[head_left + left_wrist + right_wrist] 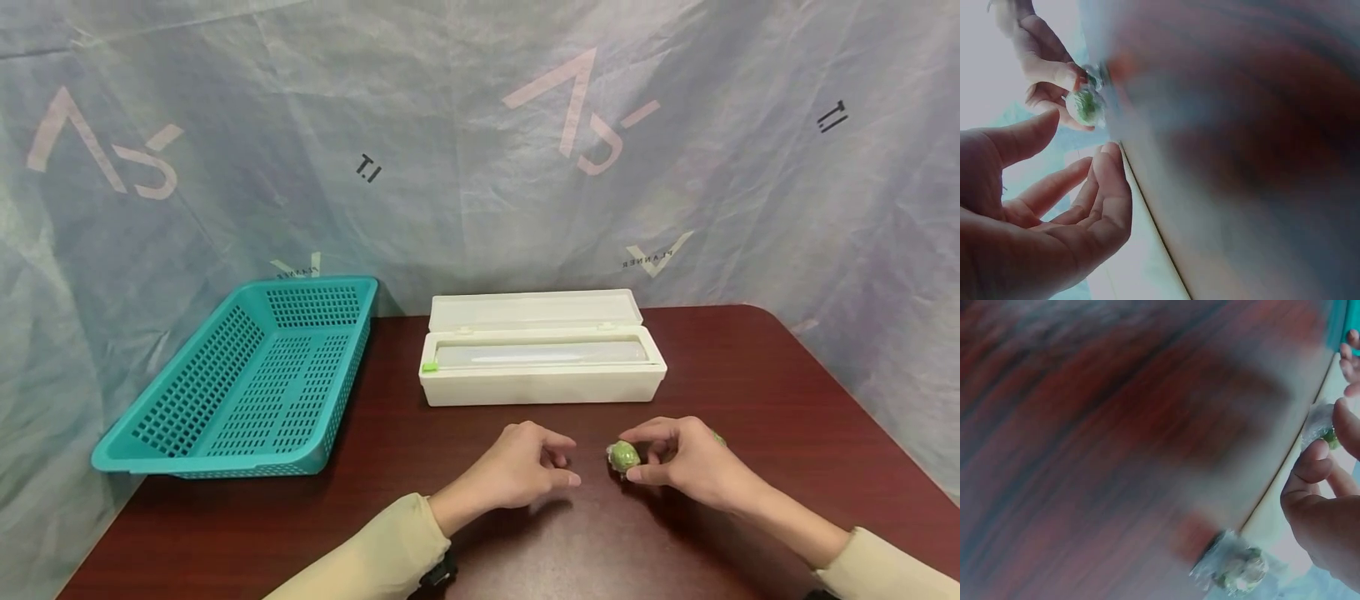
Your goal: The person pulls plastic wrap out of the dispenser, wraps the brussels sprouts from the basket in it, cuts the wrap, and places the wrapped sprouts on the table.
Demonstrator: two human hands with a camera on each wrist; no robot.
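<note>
My right hand [693,458] pinches a small green ball wrapped in clear plastic film [623,456] between thumb and fingers, low over the dark red table [570,546]. The left wrist view also shows this wrapped green ball [1085,107] at the fingertips. To its left, my left hand [525,467] holds nothing; its thumb and loosely bent fingers point toward the ball with a gap between. A second film-wrapped green piece [1241,570] lies on the table beside the right hand, mostly hidden behind that hand in the head view.
A white wrap dispenser box [543,390] stands behind the hands, its lid [534,312] raised and a clear film roll [542,354] inside. A green tab [430,367] sits at its left end. The teal plastic basket [330,408] is at the left; a printed grey curtain [450,225] hangs behind.
</note>
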